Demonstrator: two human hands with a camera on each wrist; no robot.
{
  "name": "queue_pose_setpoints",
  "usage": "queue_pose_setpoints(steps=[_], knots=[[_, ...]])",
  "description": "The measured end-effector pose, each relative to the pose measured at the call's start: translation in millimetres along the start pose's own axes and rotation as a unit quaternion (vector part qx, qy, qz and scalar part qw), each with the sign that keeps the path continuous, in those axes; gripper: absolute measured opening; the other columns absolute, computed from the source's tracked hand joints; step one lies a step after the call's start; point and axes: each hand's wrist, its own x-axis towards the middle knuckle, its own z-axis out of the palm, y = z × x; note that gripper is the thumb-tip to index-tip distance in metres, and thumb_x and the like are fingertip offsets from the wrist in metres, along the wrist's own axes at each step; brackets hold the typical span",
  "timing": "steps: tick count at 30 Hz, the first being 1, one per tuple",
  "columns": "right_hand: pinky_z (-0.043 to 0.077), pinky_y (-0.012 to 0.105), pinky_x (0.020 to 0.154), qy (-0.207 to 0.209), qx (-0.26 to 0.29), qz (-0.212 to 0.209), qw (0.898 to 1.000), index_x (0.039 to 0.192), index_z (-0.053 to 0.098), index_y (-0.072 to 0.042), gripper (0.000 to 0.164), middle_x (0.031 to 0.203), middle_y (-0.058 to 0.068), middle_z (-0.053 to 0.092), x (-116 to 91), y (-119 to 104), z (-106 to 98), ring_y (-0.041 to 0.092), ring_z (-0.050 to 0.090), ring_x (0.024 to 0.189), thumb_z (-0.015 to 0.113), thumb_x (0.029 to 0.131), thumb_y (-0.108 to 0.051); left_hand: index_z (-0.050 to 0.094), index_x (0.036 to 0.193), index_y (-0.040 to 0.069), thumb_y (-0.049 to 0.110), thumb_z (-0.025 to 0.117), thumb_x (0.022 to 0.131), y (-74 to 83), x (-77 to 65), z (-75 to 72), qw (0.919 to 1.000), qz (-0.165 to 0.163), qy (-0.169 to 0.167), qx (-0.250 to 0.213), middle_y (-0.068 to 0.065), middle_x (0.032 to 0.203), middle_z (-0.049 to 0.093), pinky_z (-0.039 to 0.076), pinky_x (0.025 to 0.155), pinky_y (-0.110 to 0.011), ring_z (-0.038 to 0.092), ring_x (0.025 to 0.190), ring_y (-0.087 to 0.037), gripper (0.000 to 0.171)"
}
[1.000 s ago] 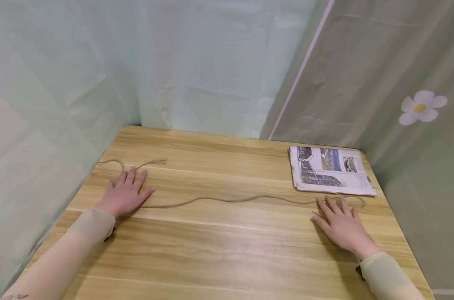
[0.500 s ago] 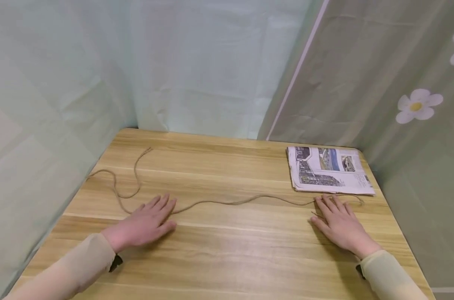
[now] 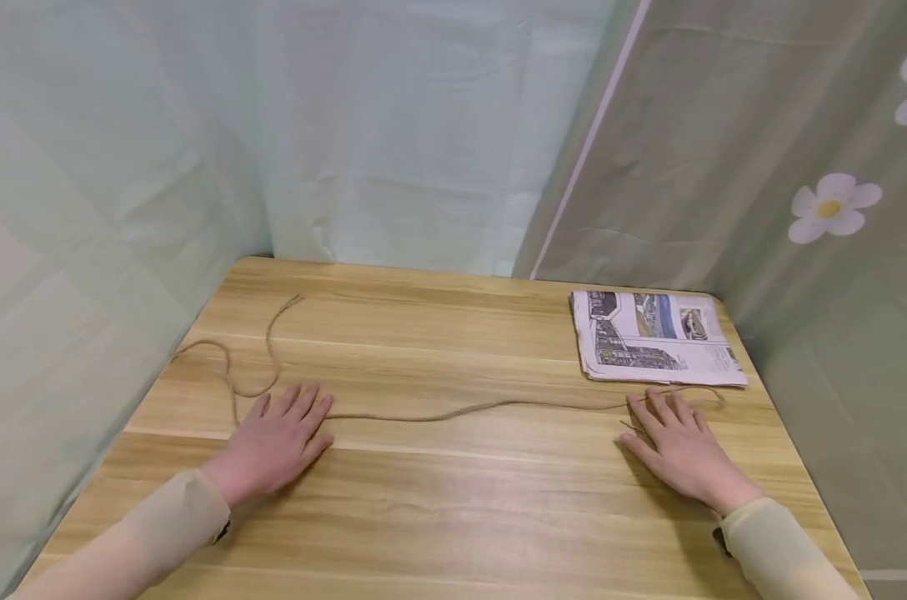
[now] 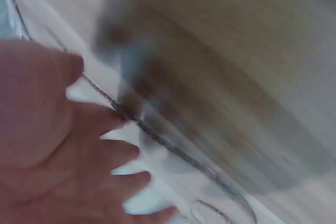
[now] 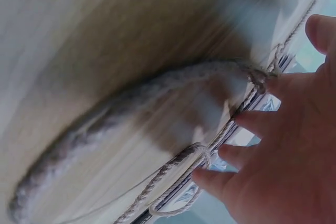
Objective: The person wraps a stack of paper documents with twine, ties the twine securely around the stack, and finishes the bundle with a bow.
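A thin brown twine (image 3: 498,404) runs sideways across the wooden table. Its left part curves in loose bends, with a frayed end near the back left. My left hand (image 3: 273,442) rests palm down over the twine, fingers spread and straight. In the left wrist view the twine (image 4: 178,153) passes right at the fingertips. At the other side my right hand (image 3: 682,454) lies flat with spread fingers on the twine. A bend and a short end show around it, and the right wrist view has a twine loop (image 5: 157,179) by the fingertips. Neither hand grips anything.
A folded newspaper (image 3: 663,342) lies at the back right of the table (image 3: 453,517), just beyond the right hand's fingertips. Pale curtains (image 3: 416,142) hang behind the table and along both sides, one with white flowers (image 3: 834,208).
My left hand has slid from the back left toward me and right, then slightly back left, uncovering the left bends. The twine's middle lies straighter. The right hand stays in place.
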Motion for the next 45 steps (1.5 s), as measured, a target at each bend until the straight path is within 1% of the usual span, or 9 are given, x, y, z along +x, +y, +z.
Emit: queue_pose_setpoints(steps=[3,5,9,15,21,25,36,41,45], knots=[[0.015,0.077,0.111,0.003,0.004,-0.009,1.0,0.158,0.037,-0.006,0.075,0.162,0.029,0.025,0,-2,1,0.056,0.016,0.146,0.045,0.105,-0.058,0.066,0.113,0.002,0.02,0.074,0.093,-12.6,6.6,-2.2,0.997,0.034,0.07,0.004,-0.019,0.112,0.065,0.053,0.085,-0.056,0.062,0.103,-0.04,0.028],[0.015,0.076,0.111,0.008,0.005,-0.012,1.0,0.158,0.038,-0.006,0.074,0.162,0.029,0.026,0,-1,1,0.055,0.017,0.146,0.045,0.105,-0.058,0.063,0.094,0.007,0.011,0.08,0.086,-21.2,10.3,-3.5,0.9946,0.041,0.095,-0.008,-0.01,0.091,0.06,0.054,0.068,-0.047,0.061,0.082,-0.032,0.02],[0.015,0.075,0.112,0.018,0.004,-0.012,1.0,0.157,0.039,-0.005,0.074,0.161,0.029,0.027,0,2,2,0.054,0.017,0.147,0.047,0.105,-0.057,0.058,0.085,0.013,0.007,0.078,0.088,-35.1,12.6,-4.6,0.9966,0.024,0.071,-0.036,-0.001,0.08,0.054,0.05,0.054,-0.038,0.056,0.071,-0.022,0.021],[0.014,0.073,0.114,0.008,0.023,-0.005,1.0,0.157,0.038,-0.005,0.076,0.162,0.03,0.022,-2,9,-1,0.056,0.013,0.148,0.047,0.104,-0.058,0.063,0.087,0.014,0.004,0.071,0.092,-52.6,15.1,-5.4,0.9954,-0.008,0.047,-0.083,0.004,0.078,0.059,0.052,0.061,-0.041,0.059,0.072,-0.019,0.014],[0.02,0.072,0.113,0.006,0.032,-0.017,0.999,0.156,0.04,-0.005,0.073,0.161,0.029,0.028,-7,16,-5,0.057,0.02,0.145,0.051,0.104,-0.055,0.067,0.093,0.015,0.012,0.071,0.095,-66.8,17.9,-3.0,0.9868,-0.047,0.0,-0.155,0.007,0.084,0.063,0.052,0.068,-0.041,0.058,0.076,-0.012,0.006],[0.023,0.072,0.111,0.01,0.04,-0.023,0.999,0.156,0.038,-0.002,0.071,0.16,0.028,0.03,-11,21,-4,0.058,0.02,0.144,0.053,0.105,-0.049,0.068,0.094,0.015,0.014,0.072,0.095,-71.0,20.0,-2.6,0.9829,-0.053,-0.009,-0.176,0.006,0.087,0.065,0.053,0.071,-0.042,0.06,0.079,-0.013,0.005],[0.031,0.066,0.111,0.034,0.023,-0.047,0.998,0.158,0.035,-0.001,0.053,0.158,0.029,0.033,-12,61,1,0.052,0.029,0.144,0.047,0.109,-0.017,0.068,0.094,0.015,0.016,0.071,0.095,-72.8,23.0,-6.8,0.9827,-0.061,-0.023,-0.174,0.005,0.088,0.065,0.052,0.072,-0.043,0.058,0.079,-0.013,0.004],[0.036,0.068,0.105,0.04,0.015,-0.044,0.998,0.156,0.035,0.002,0.056,0.155,0.03,0.034,-16,84,-5,0.054,0.035,0.139,0.048,0.101,0.001,0.067,0.095,0.014,0.014,0.071,0.096,-76.2,20.6,-6.0,0.9828,-0.065,-0.022,-0.172,0.004,0.088,0.065,0.052,0.072,-0.043,0.059,0.079,-0.014,0.004],[0.035,0.069,0.104,0.04,-0.01,-0.046,0.998,0.152,0.042,0.002,0.057,0.151,0.029,0.04,-15,92,-9,0.054,0.036,0.137,0.051,0.096,0.006,0.067,0.096,0.013,0.011,0.071,0.095,-78.5,18.3,-6.2,0.9833,-0.063,-0.018,-0.17,0.002,0.09,0.066,0.053,0.073,-0.045,0.06,0.08,-0.016,0.004]])
